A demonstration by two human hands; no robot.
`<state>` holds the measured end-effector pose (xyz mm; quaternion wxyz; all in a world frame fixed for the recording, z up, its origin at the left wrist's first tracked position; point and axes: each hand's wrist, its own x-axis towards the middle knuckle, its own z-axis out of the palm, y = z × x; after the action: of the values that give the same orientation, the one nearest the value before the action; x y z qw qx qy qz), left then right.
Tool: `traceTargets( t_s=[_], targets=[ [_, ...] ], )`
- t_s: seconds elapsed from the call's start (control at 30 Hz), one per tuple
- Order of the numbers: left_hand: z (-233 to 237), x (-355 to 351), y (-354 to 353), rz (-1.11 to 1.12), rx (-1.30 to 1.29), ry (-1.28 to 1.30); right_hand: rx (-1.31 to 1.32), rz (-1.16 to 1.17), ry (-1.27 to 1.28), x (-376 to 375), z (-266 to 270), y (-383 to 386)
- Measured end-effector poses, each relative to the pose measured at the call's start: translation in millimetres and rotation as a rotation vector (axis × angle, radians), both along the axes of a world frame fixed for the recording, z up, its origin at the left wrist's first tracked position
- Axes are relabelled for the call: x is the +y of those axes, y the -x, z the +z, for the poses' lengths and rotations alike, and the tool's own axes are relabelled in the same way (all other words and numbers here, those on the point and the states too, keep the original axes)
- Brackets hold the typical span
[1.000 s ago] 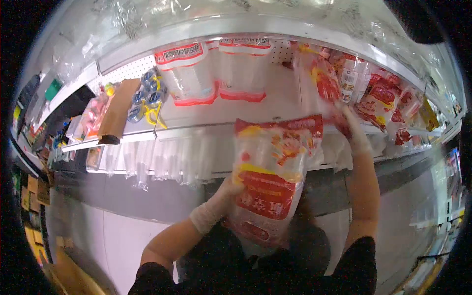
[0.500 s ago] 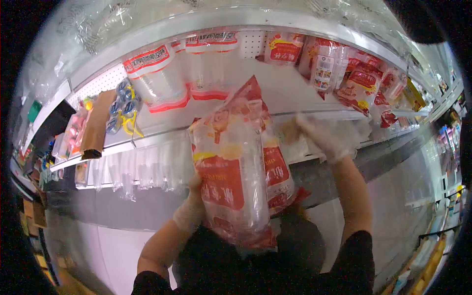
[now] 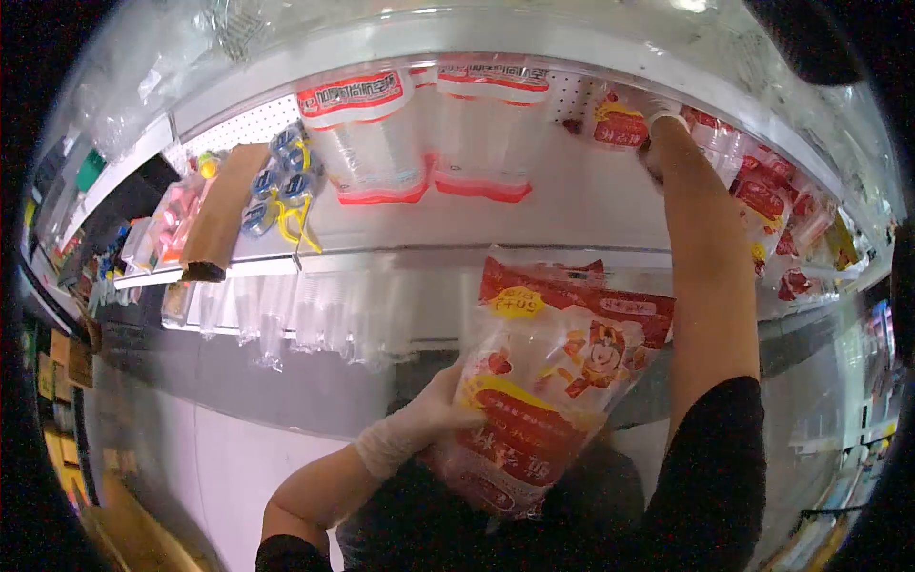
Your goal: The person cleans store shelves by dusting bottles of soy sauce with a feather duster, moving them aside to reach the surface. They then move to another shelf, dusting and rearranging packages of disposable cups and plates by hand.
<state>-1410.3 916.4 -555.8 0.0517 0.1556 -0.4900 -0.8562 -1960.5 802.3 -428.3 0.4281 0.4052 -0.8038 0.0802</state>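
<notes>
My left hand [image 3: 426, 417], in a whitish glove, grips a clear bag of plastic cups [image 3: 534, 400] with red and yellow print in front of my body. The red top edge of what looks like a second pack shows behind it. My right hand [image 3: 660, 116], also gloved, reaches deep into the shelf on the right. It is beside a red-labelled cup pack [image 3: 621, 126] standing at the back. Its fingers are mostly hidden, so their grip does not show.
Two large cup packs [image 3: 367, 143] with pink bases stand mid-shelf [image 3: 572, 210]. To their left are a cardboard strip [image 3: 224, 214] and blue-lidded items with yellow straps [image 3: 284, 191]. More red packs [image 3: 767, 195] crowd the right end. Clear cup sleeves [image 3: 324, 319] fill the lower shelf.
My right hand has moved from the shelf's front edge up to the back. The held pack has shifted right and turned, showing a different face. The view has also shifted.
</notes>
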Motion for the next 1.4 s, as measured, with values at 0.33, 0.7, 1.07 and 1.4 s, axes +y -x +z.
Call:
traceTargets(
  t_s=[0.33, 0.7, 1.07, 1.4],
  targets=[
    [7, -13, 10, -0.037, -0.036, -0.028, -0.352, 0.183, -0.103, 63, 25, -46],
    [-5, -3, 12, -0.024, 0.050, -0.063, 0.033, 0.157, -0.142, 22, 27, -76],
    [7, 1, 12, 0.063, 0.039, -0.186, -0.327, 0.293, -0.054, 75, 30, -100],
    [-8, 8, 16, 0.120, 0.109, -0.196, -0.324, 0.165, -0.098, 30, 51, -136]
  ],
)
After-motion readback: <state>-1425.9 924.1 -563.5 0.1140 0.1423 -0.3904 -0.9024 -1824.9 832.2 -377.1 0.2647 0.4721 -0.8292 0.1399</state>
